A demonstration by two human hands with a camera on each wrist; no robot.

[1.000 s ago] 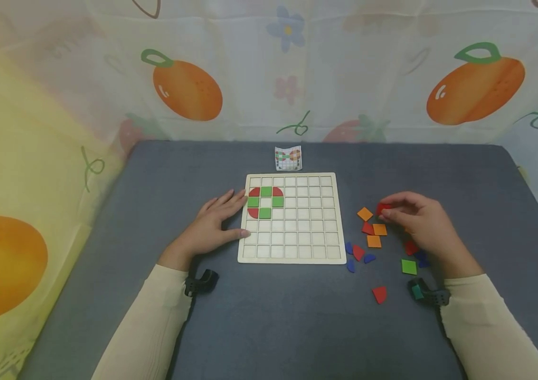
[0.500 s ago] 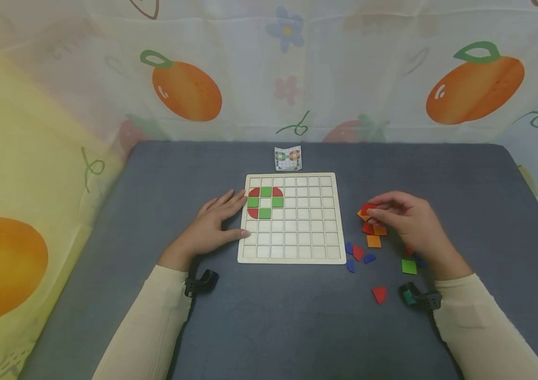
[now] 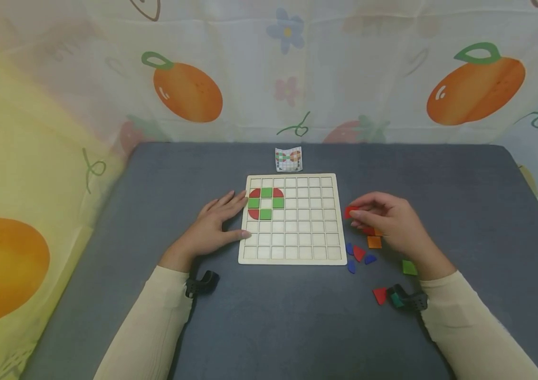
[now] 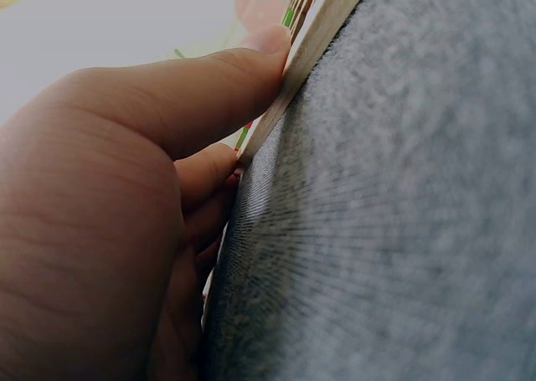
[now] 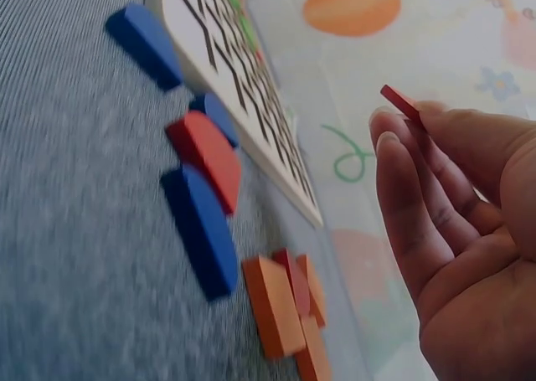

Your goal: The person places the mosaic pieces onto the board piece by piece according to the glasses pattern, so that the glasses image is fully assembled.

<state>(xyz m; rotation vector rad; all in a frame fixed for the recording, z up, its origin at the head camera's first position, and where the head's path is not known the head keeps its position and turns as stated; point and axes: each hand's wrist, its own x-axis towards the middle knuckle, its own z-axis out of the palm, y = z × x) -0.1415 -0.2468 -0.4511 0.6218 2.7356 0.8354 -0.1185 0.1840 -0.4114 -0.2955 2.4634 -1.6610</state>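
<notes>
A pale wooden grid board [image 3: 305,238] lies on the grey table. Red rounded tiles [image 3: 279,193] and green square tiles [image 3: 266,192] sit in cells at its upper left. My left hand [image 3: 214,224] rests at the board's left edge, fingers spread and thumb tip on the rim; the left wrist view shows this thumb [image 4: 209,88] against the wooden edge. Just right of the board, my right hand [image 3: 385,219] pinches a red tile [image 5: 400,103] between thumb and fingers, raised above the table. Part of that tile is hidden by the fingertips.
Right of the board lie loose pieces: blue ones [image 3: 370,259], a red one [image 3: 358,253], orange squares [image 3: 374,241], a green square [image 3: 409,267] and another red piece [image 3: 379,295]. A small pattern card [image 3: 289,159] stands behind the board. A printed curtain [image 3: 321,63] hangs behind the table.
My right hand has moved left with the red tile, from beyond the orange squares to near the board's right edge. The left hand has stayed in place.
</notes>
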